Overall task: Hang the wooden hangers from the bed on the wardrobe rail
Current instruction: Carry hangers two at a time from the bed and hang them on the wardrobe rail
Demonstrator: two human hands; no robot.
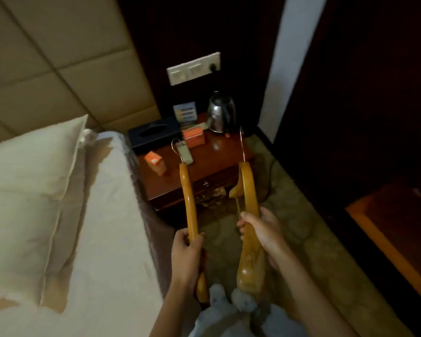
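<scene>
Both hangers are off the bed (102, 215) & in hand, none on a rail yet; no wardrobe rail visible, though the dark panelled area at the right may be the wardrobe, can't tell. Left hand (186, 249) has its fingers curled tight round the lower arm of the left hanger (188, 205), thumb pressed on top; right hand (263, 232) wraps the right hanger (248, 190) mid-body, fingertips pinching the near edge. Both are held end-on, hooks pointing away over the nightstand (204, 171). Risks, as I judge them: the hooks sit just above the clutter there, w/ a kettle (221, 113), orange boxes & a tissue box (153, 132), so a forward swing could snag or knock sth over; a cable trails on the carpet by the stand, so a foot could catch it on the turn; a one-end grip gives leverage against the wrist, so a hanger may twist or slip when lifted to a rail; the room is dim, so hook-to-rail aim will be harder. Materials: hangers are glossy varnished wood, honey-orange, thick contoured shoulders, smooth & likely slick; hooks thin bright metal wire; the right one seems to carry a lower bar, partly hidden. Bedding soft white, headboard padded panels, stand lacquered dark-red wood, reflective
</scene>
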